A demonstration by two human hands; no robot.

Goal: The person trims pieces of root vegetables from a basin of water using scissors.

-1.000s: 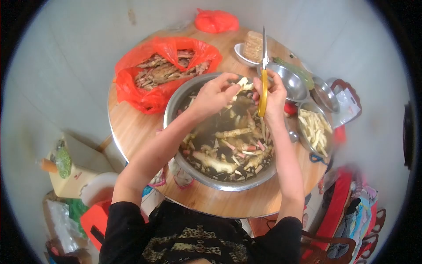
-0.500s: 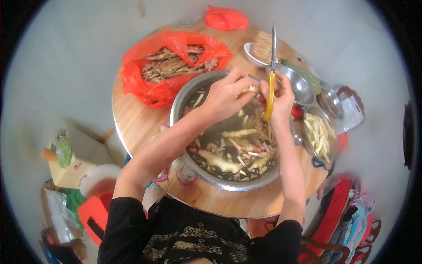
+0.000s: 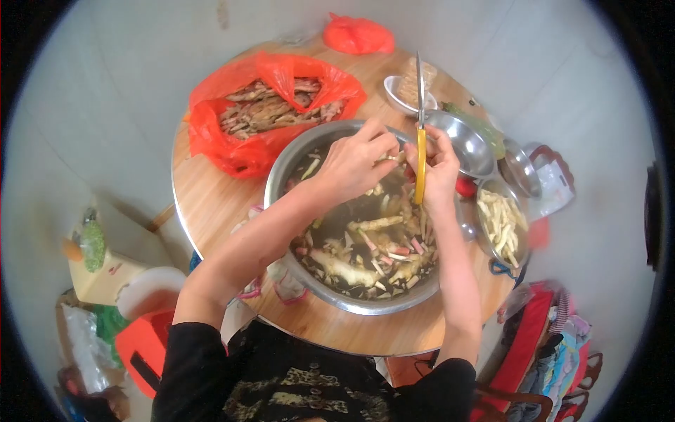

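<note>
Over the far part of a large metal basin (image 3: pixel 337 302), my left hand (image 3: pixel 356 160) pinches a small pale root piece (image 3: pixel 391 158). My right hand (image 3: pixel 437 165) is closed around yellow-handled scissors (image 3: pixel 420 158), whose blades point up and away from me. The fingertips of both hands are close together at the piece. In the basin, pale roots (image 3: pixel 344 269) and cut bits with pink ends lie in murky water. To the right, a metal bowl (image 3: pixel 502 218) holds pale peeled strips.
An open red bag (image 3: pixel 239 158) of brown roots sits at the back left of the round wooden table (image 3: pixel 204 204). A knotted red bag (image 3: pixel 358 35) lies behind. Metal bowls (image 3: pixel 464 144) and a white dish (image 3: pixel 399 98) stand at the back right.
The view has shifted a little. My left hand still holds the root piece, turned so that less of it shows. The scissors stay upright in my right hand.
</note>
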